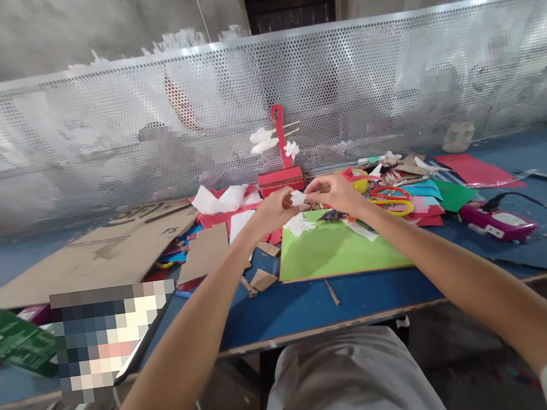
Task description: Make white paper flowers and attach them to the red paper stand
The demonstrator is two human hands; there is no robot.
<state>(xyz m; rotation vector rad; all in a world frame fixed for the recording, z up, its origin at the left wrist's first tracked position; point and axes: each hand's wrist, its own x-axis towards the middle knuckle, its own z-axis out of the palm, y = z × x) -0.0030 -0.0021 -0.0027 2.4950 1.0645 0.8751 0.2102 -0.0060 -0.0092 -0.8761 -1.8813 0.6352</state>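
Observation:
Over the far edge of a lime-green sheet [351, 255], my left hand [278, 206] and my right hand [335, 193] meet around a small white paper flower [297, 197]. Fingers of both hands are closed in a pinch on it. Just beneath lies a crumpled piece of white paper [300, 225], with another white strip [362, 229] farther right on the sheet. Behind my hands stands a red cardboard box base [280, 180] with a curled red upright [281, 137]. A white paper flower [291, 150] is on the upright, beside two white-tipped sticks [265, 144].
Cardboard sheets [93, 255] cover the table's left side. Scissors with orange and yellow handles [391, 201] lie right of the green sheet, among coloured paper. A purple corded device [500, 222] sits farther right. A perforated metal screen [363, 85] closes off the back.

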